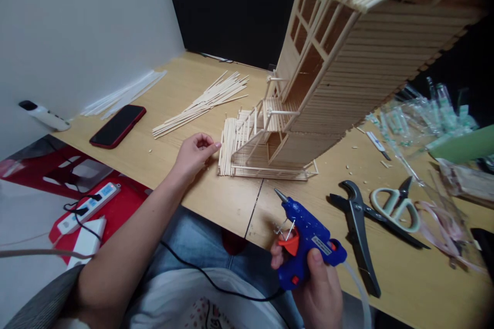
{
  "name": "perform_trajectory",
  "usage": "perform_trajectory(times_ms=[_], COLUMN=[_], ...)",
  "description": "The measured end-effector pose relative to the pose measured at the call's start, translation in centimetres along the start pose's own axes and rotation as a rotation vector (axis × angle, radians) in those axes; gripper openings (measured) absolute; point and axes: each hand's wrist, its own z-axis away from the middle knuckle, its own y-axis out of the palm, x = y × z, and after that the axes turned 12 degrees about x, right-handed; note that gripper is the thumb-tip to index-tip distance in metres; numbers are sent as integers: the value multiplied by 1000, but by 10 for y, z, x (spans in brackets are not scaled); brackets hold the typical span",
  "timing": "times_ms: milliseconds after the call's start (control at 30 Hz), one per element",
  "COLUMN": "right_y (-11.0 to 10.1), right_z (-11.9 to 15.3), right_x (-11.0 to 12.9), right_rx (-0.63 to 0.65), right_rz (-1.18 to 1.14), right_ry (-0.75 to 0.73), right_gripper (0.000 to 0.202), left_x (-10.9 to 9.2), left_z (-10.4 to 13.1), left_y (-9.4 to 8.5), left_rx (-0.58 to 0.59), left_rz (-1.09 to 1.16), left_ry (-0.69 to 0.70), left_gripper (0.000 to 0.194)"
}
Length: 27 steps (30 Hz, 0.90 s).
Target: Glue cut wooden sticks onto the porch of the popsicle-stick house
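Observation:
My right hand [318, 285] is wrapped around the handle of a blue hot glue gun [309, 231], fingers by its orange trigger. A clear glue stick [357, 282] runs from the gun's rear, and its metal nozzle points up and left towards a house model [335, 77] built of thin wooden sticks. The model has a slatted roof, window frames, a staircase and a railed base. My left hand [195, 154] is at the left end of the base [227, 146], fingers curled and thumb and forefinger together at its edge. Whatever they pinch is too small to make out.
Loose wooden sticks [204, 103], a phone [118, 126] and white strips [125, 93] lie left. Cutters [357, 226], scissors [395, 205], a craft knife [378, 145] and clear plastic packaging [432, 113] lie right. The gun's black cord [208, 277] crosses my lap; a power strip [88, 208] sits lower left.

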Motion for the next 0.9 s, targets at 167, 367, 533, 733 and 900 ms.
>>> perform_trajectory(times_ms=[167, 367, 533, 733, 900], right_y=[-4, -2, -2, 4, 13], right_z=[-2, -2, -1, -1, 1], right_x=[0, -1, 0, -1, 1], right_rx=[25, 18, 25, -45, -140], right_rz=[37, 43, 27, 12, -10], right_ry=[-7, -10, -7, 8, 64], right_gripper=[41, 41, 40, 42, 44], left_x=[0, 2, 2, 3, 4], left_z=[-1, -5, -5, -6, -5], left_y=[0, 2, 1, 0, -1], left_rx=[6, 9, 14, 17, 19], left_rz=[28, 29, 28, 42, 59], left_ry=[4, 14, 11, -6, 3], left_gripper=[30, 31, 32, 33, 37])
